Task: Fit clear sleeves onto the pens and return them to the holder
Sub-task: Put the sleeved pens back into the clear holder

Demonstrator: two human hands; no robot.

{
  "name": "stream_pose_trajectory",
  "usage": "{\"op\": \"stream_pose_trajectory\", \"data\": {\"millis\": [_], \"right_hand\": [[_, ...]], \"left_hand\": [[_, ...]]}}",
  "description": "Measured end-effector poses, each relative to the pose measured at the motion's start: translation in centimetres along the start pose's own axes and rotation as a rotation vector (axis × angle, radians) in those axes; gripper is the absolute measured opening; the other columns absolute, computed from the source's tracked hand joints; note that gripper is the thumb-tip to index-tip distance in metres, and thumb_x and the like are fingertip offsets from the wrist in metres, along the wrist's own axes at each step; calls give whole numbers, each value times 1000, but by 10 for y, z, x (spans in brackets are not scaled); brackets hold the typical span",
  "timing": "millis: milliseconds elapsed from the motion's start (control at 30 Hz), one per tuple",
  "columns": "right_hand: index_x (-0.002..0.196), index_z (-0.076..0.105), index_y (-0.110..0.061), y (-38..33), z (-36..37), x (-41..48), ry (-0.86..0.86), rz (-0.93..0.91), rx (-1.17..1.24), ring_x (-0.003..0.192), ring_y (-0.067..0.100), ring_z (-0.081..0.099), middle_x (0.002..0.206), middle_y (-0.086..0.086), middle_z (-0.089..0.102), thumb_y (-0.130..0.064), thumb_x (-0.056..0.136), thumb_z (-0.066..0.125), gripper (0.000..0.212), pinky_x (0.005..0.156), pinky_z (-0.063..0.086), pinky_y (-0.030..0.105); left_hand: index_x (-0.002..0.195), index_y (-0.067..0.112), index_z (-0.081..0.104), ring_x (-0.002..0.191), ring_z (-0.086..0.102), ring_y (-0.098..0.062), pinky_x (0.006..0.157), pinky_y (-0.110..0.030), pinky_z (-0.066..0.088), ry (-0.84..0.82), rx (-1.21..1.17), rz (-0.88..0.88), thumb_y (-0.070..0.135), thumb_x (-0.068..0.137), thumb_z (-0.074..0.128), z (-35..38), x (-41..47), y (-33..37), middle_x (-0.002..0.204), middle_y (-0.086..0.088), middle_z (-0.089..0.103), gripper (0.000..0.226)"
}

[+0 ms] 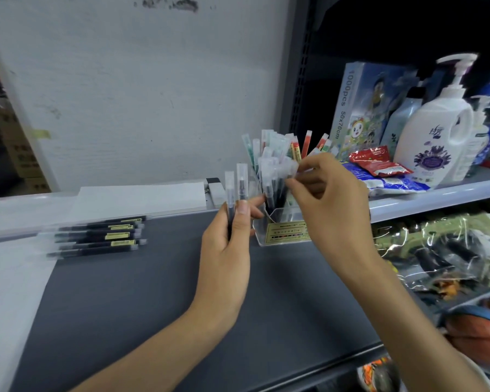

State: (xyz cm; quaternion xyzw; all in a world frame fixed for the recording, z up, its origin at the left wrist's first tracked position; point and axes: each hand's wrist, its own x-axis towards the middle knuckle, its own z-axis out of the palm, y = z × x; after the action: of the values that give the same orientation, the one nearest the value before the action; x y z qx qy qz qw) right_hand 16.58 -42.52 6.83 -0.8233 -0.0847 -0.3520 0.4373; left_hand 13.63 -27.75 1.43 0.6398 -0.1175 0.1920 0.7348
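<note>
A clear plastic pen holder (283, 234) with a yellow label stands on the dark grey table, packed with several sleeved pens (275, 157). My left hand (227, 244) grips two dark pens in clear sleeves (236, 188), held upright just left of the holder. My right hand (328, 193) is above the holder and pinches the clear top of a sleeved pen (290, 168) that stands among the others. Several more dark pens (99, 236) lie in a row on the table at the left, blurred.
White paper sheets (142, 198) lie at the table's back and left. A shelf (436, 200) on the right carries a puzzle box (362, 108), a white pump bottle (436, 128) and snack packets (379, 165). Bagged goods and a basketball (481, 338) sit below it.
</note>
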Motion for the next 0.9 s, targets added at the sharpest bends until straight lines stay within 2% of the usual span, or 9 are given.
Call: {"op": "stream_pose_trajectory", "data": {"millis": [100, 467, 600, 733, 800, 900], "right_hand": [[101, 73, -19, 3, 4, 0, 9, 17, -25, 79, 4, 69, 85, -13, 72, -20, 92, 79, 11, 79, 59, 31], [95, 73, -22, 4, 3, 1, 30, 93, -51, 77, 4, 72, 81, -12, 75, -21, 88, 84, 12, 78, 61, 39], [94, 75, -23, 2, 4, -1, 44, 105, -79, 77, 4, 69, 82, -13, 73, -26, 88, 84, 11, 78, 60, 37], [95, 73, -25, 0, 2, 0, 26, 118, -102, 78, 3, 69, 81, -14, 73, -23, 86, 85, 14, 80, 59, 39], [94, 72, -26, -1, 0, 0, 10, 120, -108, 78, 4, 69, 80, -16, 72, -20, 84, 85, 18, 80, 60, 40], [93, 70, -28, -3, -3, -2, -2, 124, -105, 77, 3, 68, 78, -16, 71, -20, 83, 86, 21, 79, 59, 41]], "left_hand": [[95, 20, 67, 121, 65, -4, 107, -48, 49, -6, 2, -1, 42, 110, 42, 0, 0, -1, 124, 20, 73, 37], [95, 19, 66, 118, 67, -2, 106, -46, 50, 26, 54, 29, 40, 110, 43, 1, -1, 1, 121, 22, 73, 35], [94, 23, 69, 113, 69, -6, 99, -41, 54, 83, 66, 62, 35, 111, 42, 1, 0, 2, 114, 14, 76, 34], [96, 23, 72, 101, 70, -11, 87, -31, 55, 103, 94, 63, 33, 112, 41, 0, 0, 3, 105, 10, 77, 36], [92, 20, 69, 87, 69, -10, 78, -25, 54, 119, 99, 61, 34, 112, 41, -1, 0, 3, 93, 6, 77, 37], [93, 18, 65, 68, 63, -15, 65, -26, 54, 88, 45, 45, 37, 109, 45, 0, -3, 7, 74, -1, 67, 32]]}}
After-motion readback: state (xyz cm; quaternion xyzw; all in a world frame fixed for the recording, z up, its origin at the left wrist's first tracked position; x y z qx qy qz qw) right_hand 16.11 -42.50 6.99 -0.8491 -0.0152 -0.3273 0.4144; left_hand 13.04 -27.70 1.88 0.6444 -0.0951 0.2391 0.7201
